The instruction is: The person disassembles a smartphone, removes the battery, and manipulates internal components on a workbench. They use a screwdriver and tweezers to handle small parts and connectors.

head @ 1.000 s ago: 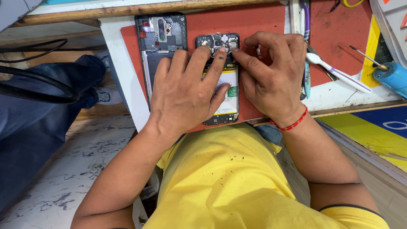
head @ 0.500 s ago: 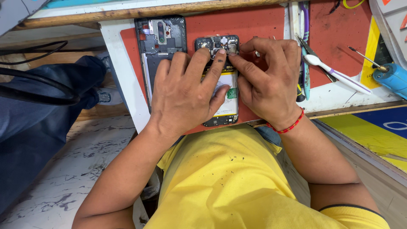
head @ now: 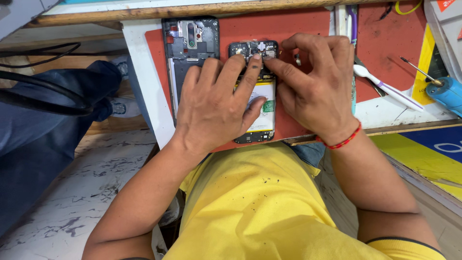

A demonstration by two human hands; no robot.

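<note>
An opened phone [head: 260,103] with its board and pale battery exposed lies on a red work mat [head: 288,29]. My left hand [head: 216,103] lies flat over the phone's left side, fingers spread, middle fingertip pressing near the top board. My right hand [head: 315,86] rests at the phone's right edge, with thumb and forefinger pinched at the upper board; whether they hold a small part is hidden. The phone's removed back frame [head: 190,48] lies just left of it on the mat.
A white toothbrush [head: 385,86] and a thin screwdriver [head: 416,70] lie to the right. A blue tool [head: 445,94] sits at the right edge. Black cables [head: 43,96] hang at left. A person's blue trouser leg and shoe [head: 115,103] stand beside the bench.
Both hands stay on the phone; my fingertips have shifted slightly around the upper board. Nothing else moved.
</note>
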